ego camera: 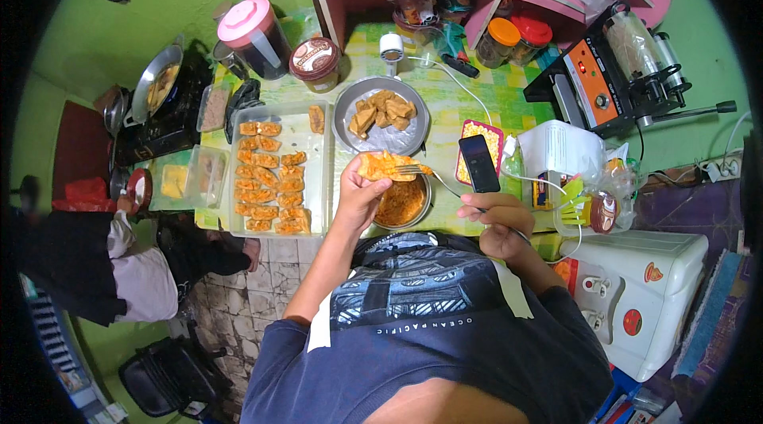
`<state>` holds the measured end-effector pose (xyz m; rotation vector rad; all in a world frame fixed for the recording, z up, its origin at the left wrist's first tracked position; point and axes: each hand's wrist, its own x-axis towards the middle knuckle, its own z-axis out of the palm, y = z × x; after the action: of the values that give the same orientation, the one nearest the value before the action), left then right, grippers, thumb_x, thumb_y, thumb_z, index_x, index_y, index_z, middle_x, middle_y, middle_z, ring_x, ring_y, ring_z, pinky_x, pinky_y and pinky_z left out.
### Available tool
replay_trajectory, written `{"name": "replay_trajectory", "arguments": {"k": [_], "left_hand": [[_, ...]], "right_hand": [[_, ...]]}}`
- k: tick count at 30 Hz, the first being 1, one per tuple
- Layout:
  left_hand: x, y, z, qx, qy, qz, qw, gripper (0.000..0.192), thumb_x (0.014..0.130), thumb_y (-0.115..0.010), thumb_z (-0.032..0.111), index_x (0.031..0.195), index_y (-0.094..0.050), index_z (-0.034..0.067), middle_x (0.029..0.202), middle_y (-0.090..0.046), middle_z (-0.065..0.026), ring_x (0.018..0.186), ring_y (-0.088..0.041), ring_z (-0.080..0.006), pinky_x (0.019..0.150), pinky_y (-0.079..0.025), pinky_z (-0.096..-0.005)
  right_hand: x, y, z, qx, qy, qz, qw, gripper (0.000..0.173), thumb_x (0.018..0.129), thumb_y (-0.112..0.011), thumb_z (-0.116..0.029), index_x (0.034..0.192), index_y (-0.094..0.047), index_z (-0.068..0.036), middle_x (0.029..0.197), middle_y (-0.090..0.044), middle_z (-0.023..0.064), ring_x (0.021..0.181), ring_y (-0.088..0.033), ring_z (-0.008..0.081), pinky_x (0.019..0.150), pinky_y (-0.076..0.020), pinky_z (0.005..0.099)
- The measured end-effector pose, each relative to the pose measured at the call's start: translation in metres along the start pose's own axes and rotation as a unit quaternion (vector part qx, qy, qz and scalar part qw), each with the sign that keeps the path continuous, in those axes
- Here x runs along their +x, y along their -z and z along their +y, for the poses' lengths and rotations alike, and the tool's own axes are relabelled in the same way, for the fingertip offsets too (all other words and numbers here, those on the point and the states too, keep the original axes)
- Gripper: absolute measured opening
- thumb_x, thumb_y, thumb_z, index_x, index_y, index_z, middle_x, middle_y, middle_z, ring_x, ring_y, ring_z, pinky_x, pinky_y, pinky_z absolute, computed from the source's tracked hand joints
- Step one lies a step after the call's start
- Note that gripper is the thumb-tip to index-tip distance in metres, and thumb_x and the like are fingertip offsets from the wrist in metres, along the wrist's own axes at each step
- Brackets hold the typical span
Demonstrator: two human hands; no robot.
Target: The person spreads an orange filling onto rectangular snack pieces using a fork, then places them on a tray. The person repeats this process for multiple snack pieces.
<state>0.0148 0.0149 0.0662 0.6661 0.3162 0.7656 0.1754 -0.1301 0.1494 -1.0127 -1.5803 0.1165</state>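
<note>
My left hand [359, 200] grips a piece of fried tofu [381, 166] covered in orange filling, raised above the table. In my right hand [501, 222] is a metal fork [447, 184], its tines touching the orange filling at the tofu's right end. Below them stands a round metal bowl [428, 209] of orange-brown filling [402, 202]. Plain brown tofu pieces [381, 111] lie heaped in a round metal pan [347, 135] beyond my hands. To the left, a clear plastic tray [319, 185] holds rows of filled tofu pieces [256, 176], with one lying apart at its upper right corner.
A phone [480, 163] rests over a patterned pink-edged item at right. Behind it stands a cup sealer [596, 87]. A lidded pitcher [253, 36] and a tub [315, 63] stand at the back. A wok [156, 81] sits on a stove at left, near another person [143, 281].
</note>
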Motion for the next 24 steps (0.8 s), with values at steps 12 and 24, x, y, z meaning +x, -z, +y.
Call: {"name": "replay_trajectory", "arguments": {"k": [12, 24], "left_hand": [[0.0004, 0.0008, 0.0002, 0.002, 0.004, -0.010, 1.000, 0.042, 0.070, -0.067, -0.006, 0.107, -0.047, 0.000, 0.103, -0.057, -0.0117, 0.094, -0.058, -0.0179, 0.084, -0.048, -0.0293], [-0.0007, 0.0015, 0.0004, 0.000, 0.003, -0.015, 1.000, 0.045, 0.068, -0.068, -0.006, 0.108, -0.046, 0.000, 0.105, -0.057, -0.0142, 0.096, -0.058, -0.0204, 0.086, -0.048, -0.0309]], "right_hand": [[0.0027, -0.0032, 0.0016, 0.008, -0.024, 0.011, 1.000, 0.017, 0.094, -0.034, -0.014, 0.088, -0.043, 0.000, 0.095, -0.059, 0.0229, 0.069, -0.065, 0.0226, 0.055, -0.0525, 0.0266], [0.0044, -0.0020, 0.0020, -0.014, -0.022, -0.015, 1.000, 0.022, 0.095, -0.034, -0.020, 0.087, -0.041, -0.001, 0.096, -0.058, 0.0234, 0.069, -0.065, 0.0224, 0.053, -0.0522, 0.0255]]}}
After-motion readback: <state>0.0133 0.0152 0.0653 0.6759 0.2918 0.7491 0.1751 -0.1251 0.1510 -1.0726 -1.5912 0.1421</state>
